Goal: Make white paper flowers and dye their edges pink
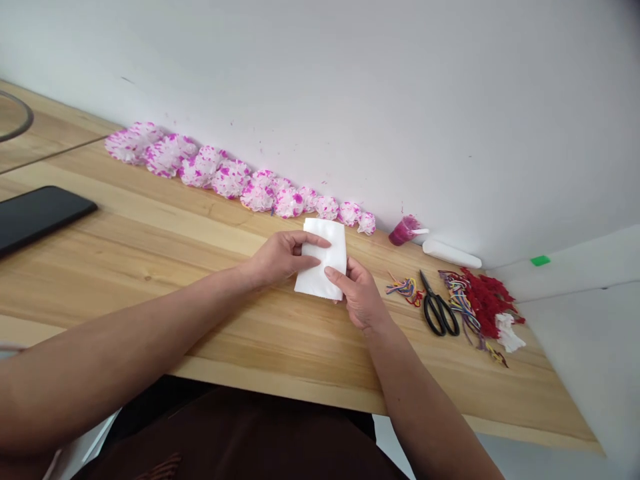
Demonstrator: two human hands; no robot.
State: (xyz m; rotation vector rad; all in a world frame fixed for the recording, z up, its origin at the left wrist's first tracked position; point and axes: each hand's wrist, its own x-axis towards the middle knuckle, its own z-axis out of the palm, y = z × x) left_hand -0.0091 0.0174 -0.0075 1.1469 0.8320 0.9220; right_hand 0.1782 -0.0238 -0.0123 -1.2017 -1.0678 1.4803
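A folded white paper tissue [327,233] is held up over the table in front of me, between both hands. My left hand [285,257] grips its left edge, with the index finger and thumb lying across the face. On the lower right, my right hand [361,293] pinches it, thumb on top and the other fingers behind. Beyond the tissue, a row of white paper pompoms splashed with magenta [230,177] rests along the wall. Scissors with black handles [439,310] lie to the right of my right hand, beside a small bunch of coloured yarn strands [406,289].
A cup of magenta liquid [404,230] with a white stick stands by the wall, next to a white roll [451,254]. Farther right lie more yarn strands [459,297], a red pile [487,300] and crumpled white tissue [509,332]. A black phone [43,217] lies at left.
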